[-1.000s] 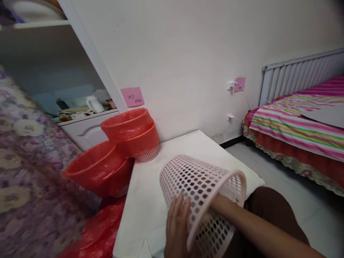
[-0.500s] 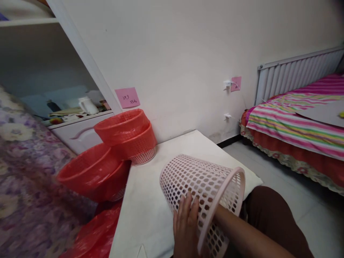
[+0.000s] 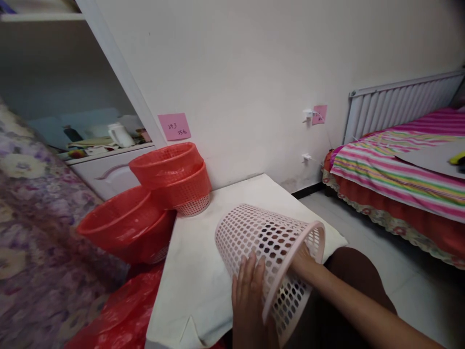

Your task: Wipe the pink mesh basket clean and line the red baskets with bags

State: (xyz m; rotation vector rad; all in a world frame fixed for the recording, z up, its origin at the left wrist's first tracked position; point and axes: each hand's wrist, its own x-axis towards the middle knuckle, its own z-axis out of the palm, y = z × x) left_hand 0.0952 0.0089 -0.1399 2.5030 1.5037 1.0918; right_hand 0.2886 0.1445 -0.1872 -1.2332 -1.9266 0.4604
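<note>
A pale pink perforated basket (image 3: 258, 238) lies on its side on a white board (image 3: 203, 261), its mouth facing me and to the right. My left hand (image 3: 250, 295) rests flat against the basket's outer wall, fingers stretched out. My right hand (image 3: 303, 259) reaches into the basket's mouth; its fingers are hidden behind the mesh. My right forearm runs down to the lower right corner.
Two baskets lined with red bags (image 3: 170, 177) (image 3: 125, 225) stand at the board's far left corner. Loose red plastic (image 3: 119, 320) lies below them. A flowered cover (image 3: 32, 232) is at left, a striped bed (image 3: 399, 174) at right, a white wall behind.
The pink basket has shifted slightly left and nearer, and my right hand has drawn back toward its mouth. My left hand stays on its wall.
</note>
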